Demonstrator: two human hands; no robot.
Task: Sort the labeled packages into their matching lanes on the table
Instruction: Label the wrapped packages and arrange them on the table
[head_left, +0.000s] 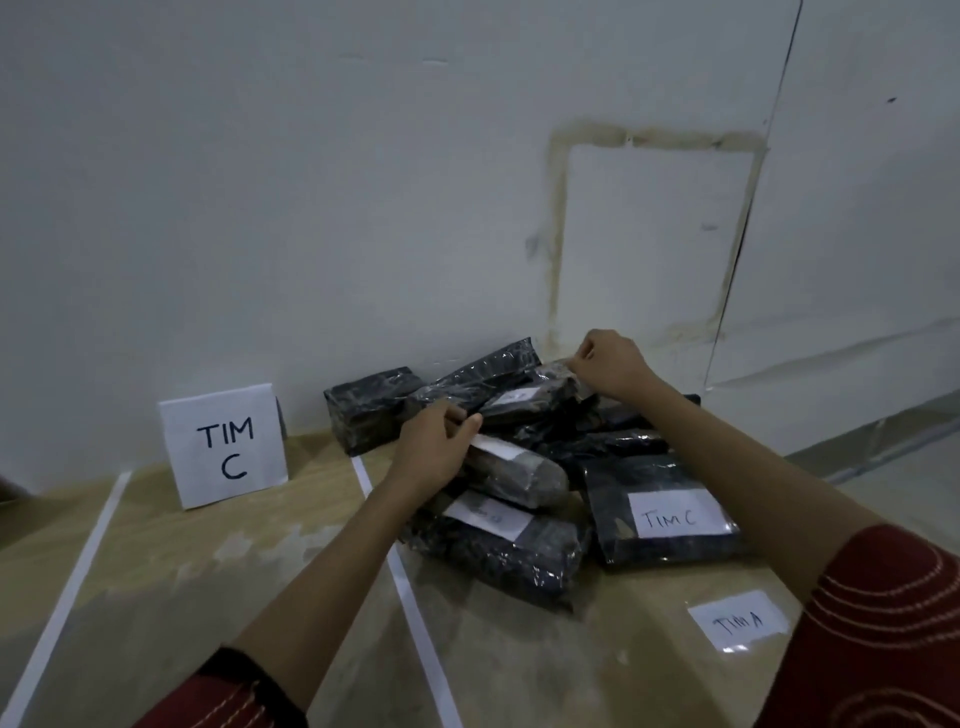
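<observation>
Head view: the package (524, 401) lies atop the pile (514, 556) on the table (208, 571), right of the tape (410, 597); the right hand (613, 364) pinches its far end; the left hand (434, 454) curls round its near end; likely light, soft, slippery, so both ends suit gripping; glossy crinkled black film, oblong, white paper label.

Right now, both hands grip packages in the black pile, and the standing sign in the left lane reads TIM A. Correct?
Not quite: the standing sign reads TIM C, not TIM A, as the head view shows. The left hand and right hand do grip packages in the black pile.
</observation>
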